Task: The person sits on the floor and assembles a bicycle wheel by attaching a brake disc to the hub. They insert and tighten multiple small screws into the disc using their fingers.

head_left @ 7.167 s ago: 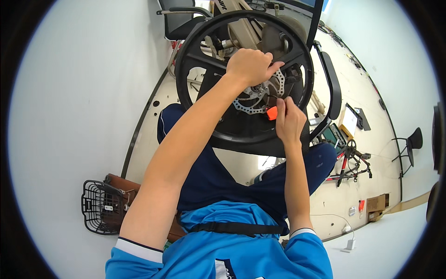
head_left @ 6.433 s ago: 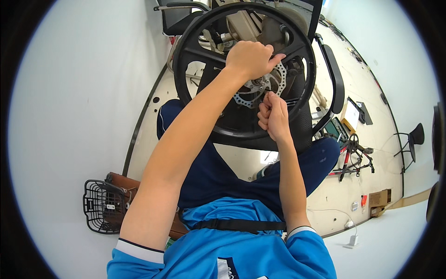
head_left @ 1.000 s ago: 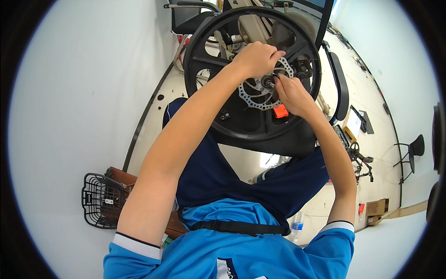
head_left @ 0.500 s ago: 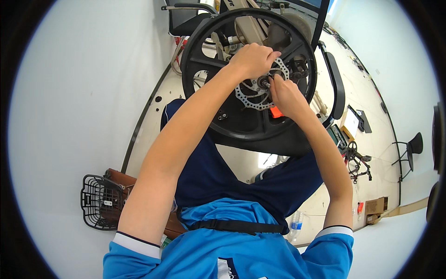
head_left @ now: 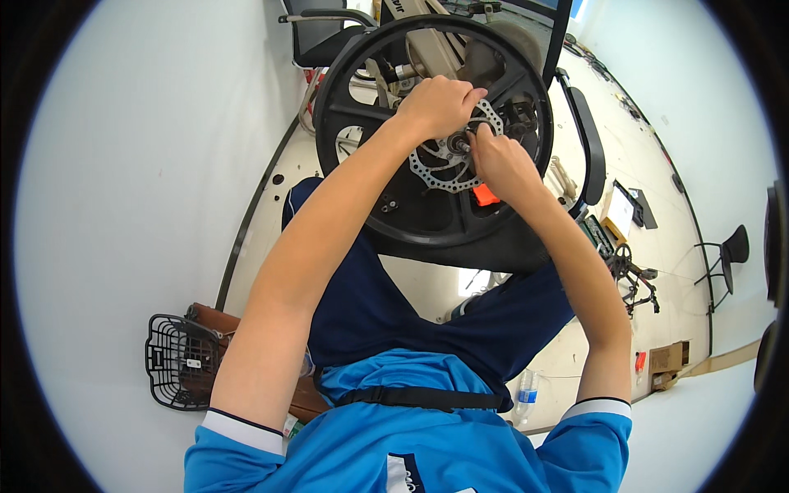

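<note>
A large black spoked bicycle wheel (head_left: 326, 135) lies before me, over my lap area. A silver perforated brake disc (head_left: 448, 186) sits at its hub, with the axle end (head_left: 463, 147) sticking out. My left hand (head_left: 437, 108) is closed, its fingertips at the disc's upper edge. Close to the axle, the bent fingers of my right hand (head_left: 505, 164) pinch together over the disc. Whatever small thing either hand grips is hidden by the fingers. Below the right hand, an orange piece (head_left: 485, 195) shows by the disc.
A chair (head_left: 325, 37) stands beyond the wheel at the left, and a black armrest (head_left: 588, 148) is just right of it. A wire basket (head_left: 174, 361) lies at the lower left. On the right floor are a crank assembly (head_left: 631, 275), a plastic bottle (head_left: 527, 394) and a cardboard box (head_left: 667, 361).
The view has shifted slightly, moving the wheel a little left in the picture. My right fingertips sit slightly higher beside the axle; my left hand keeps its place at the disc.
</note>
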Tool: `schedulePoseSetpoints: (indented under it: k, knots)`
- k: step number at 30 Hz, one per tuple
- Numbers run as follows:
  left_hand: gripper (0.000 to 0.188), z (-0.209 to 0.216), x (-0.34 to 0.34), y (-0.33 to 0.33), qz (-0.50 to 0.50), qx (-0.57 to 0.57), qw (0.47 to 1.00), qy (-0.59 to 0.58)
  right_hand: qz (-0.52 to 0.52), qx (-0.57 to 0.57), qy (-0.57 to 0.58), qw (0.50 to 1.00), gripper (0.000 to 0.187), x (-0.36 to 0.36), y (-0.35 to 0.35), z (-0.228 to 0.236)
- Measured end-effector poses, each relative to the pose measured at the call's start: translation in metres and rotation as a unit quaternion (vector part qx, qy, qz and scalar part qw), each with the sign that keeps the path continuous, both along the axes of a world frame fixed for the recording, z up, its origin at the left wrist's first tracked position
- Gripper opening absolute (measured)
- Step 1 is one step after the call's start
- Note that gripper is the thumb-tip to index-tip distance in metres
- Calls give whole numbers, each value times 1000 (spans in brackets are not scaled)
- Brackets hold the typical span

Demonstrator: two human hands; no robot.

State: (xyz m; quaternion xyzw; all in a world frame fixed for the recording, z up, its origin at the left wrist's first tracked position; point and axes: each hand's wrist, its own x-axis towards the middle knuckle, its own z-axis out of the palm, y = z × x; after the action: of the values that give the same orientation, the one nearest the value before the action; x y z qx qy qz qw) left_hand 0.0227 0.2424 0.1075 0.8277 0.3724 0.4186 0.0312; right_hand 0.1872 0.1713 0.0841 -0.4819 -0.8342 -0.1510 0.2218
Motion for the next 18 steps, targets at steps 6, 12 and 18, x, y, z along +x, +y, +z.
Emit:
schedulePoseSetpoints:
  k: [6,12,18]
  knots:
    - [49,0,1,0,4,0,1000,1,-47,-14,70,996,21,-14,-8,-18]
    - [49,-2,2,-1,10,-2,1000,-4,-39,3,68,997,27,-13,-7,-17]
    - [49,1,1,-3,3,-1,1000,0,-8,-25,44,999,29,-5,-5,-9]
